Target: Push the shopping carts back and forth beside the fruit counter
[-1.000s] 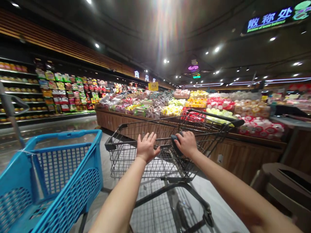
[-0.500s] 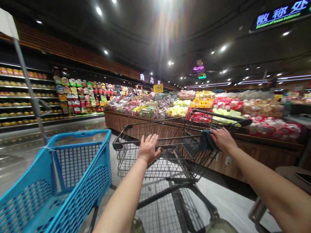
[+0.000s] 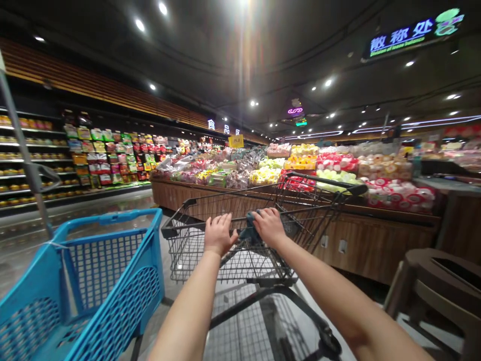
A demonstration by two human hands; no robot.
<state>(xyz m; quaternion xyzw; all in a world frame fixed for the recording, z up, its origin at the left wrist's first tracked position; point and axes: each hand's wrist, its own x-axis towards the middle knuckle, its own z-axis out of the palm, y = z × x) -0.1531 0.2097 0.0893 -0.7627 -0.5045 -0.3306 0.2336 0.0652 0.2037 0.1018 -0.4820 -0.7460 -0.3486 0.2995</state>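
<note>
A black wire shopping cart (image 3: 225,268) stands sideways in front of me. My left hand (image 3: 220,234) is closed over its near top rim, thumb toward the right. Close beside it, my right hand (image 3: 268,228) grips a dark blue-green cloth (image 3: 248,231) against the same rim. The cloth is bunched, and part of it is hidden under the fingers. At the right end, the cart's handle bar (image 3: 326,181) is untouched.
A blue plastic cart (image 3: 112,296) stands close on the left, near a grey pole (image 3: 26,145). Behind the wire cart runs a wooden display counter (image 3: 372,245) heaped with packaged goods. At right, a brown stool (image 3: 443,271) carries a dark flat object (image 3: 460,271).
My right hand has slid the cloth leftward along the cart's rim, from near the handle to beside my left hand. My left hand keeps its place on the rim. The view has turned slightly right.
</note>
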